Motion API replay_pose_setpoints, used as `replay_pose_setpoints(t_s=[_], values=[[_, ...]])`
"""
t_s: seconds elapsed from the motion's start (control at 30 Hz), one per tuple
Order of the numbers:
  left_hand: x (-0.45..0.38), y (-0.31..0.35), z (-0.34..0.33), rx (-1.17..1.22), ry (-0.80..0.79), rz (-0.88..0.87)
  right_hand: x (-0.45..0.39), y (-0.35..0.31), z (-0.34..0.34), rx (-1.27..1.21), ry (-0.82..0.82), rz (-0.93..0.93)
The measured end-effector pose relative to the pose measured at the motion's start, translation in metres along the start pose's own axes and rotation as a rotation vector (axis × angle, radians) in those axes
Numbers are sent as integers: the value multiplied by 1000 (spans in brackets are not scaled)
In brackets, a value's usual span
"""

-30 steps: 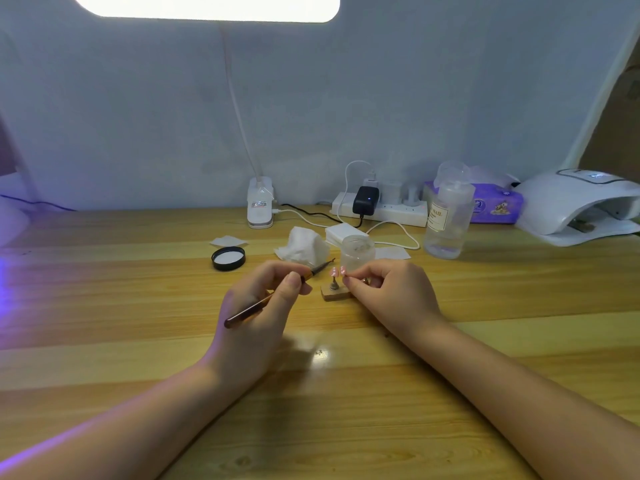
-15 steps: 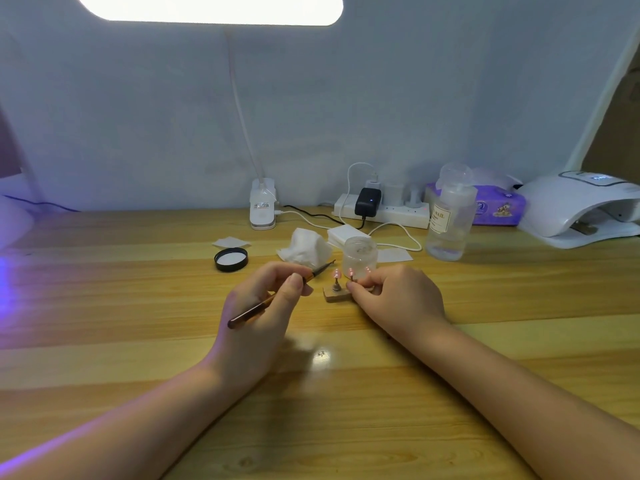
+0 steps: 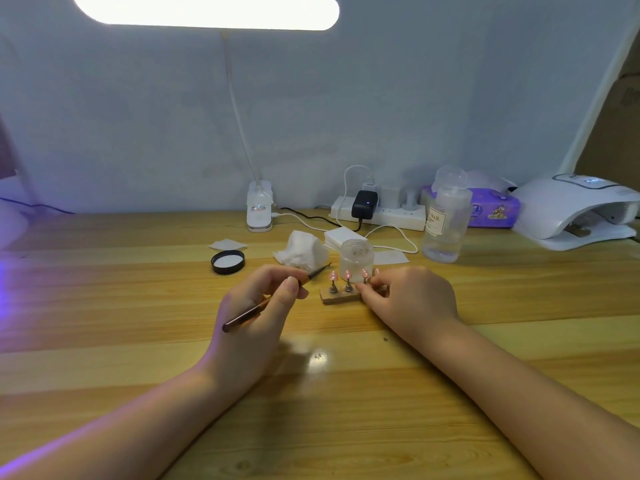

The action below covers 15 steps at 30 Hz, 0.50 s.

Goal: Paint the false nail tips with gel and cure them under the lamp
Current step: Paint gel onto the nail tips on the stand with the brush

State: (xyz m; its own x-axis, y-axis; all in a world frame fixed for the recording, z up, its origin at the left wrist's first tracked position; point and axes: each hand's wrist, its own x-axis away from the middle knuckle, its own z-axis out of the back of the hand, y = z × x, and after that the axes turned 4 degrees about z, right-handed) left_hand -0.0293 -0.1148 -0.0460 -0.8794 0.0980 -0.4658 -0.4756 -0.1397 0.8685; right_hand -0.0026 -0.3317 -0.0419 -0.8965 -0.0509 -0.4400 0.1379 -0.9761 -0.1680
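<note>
The left hand (image 3: 263, 306) pinches a thin gel brush (image 3: 277, 297) between thumb and fingertips like a pen, with the bristle end aimed right toward the nail tips and stopping just short of the nearest one. The right hand (image 3: 412, 299) has its fingers curled down onto the right end of the small wooden stand (image 3: 337, 298), seemingly to keep it from sliding under the brush; whether they pinch a peg or only press, I cannot tell. Four pink false nail tips (image 3: 347, 274) sit upright on pegs along the stand, at the middle of the wooden desk (image 3: 138, 323).

Just behind stands an open clear jar (image 3: 356, 255), probably the gel, within a short dip; its black lid (image 3: 228, 261) lies to the left, beside a crumpled tissue (image 3: 302, 251). The white curing lamp (image 3: 575, 211) waits far right, well apart.

Against half a second back, little differs: both hands keep their grips, and the view has merely drifted.
</note>
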Motion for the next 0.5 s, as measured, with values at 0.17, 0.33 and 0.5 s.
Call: replay_pose_setpoints(t_s=[0.17, 0.33, 0.5], values=[[1, 2, -1, -1, -5, 1, -2, 0, -5, -15, -17, -7], [1, 3, -4, 16, 15, 11, -3, 0, -5, -28, -32, -9], [2, 4, -4, 23, 1, 12, -1, -3, -2, 124, 6, 80]])
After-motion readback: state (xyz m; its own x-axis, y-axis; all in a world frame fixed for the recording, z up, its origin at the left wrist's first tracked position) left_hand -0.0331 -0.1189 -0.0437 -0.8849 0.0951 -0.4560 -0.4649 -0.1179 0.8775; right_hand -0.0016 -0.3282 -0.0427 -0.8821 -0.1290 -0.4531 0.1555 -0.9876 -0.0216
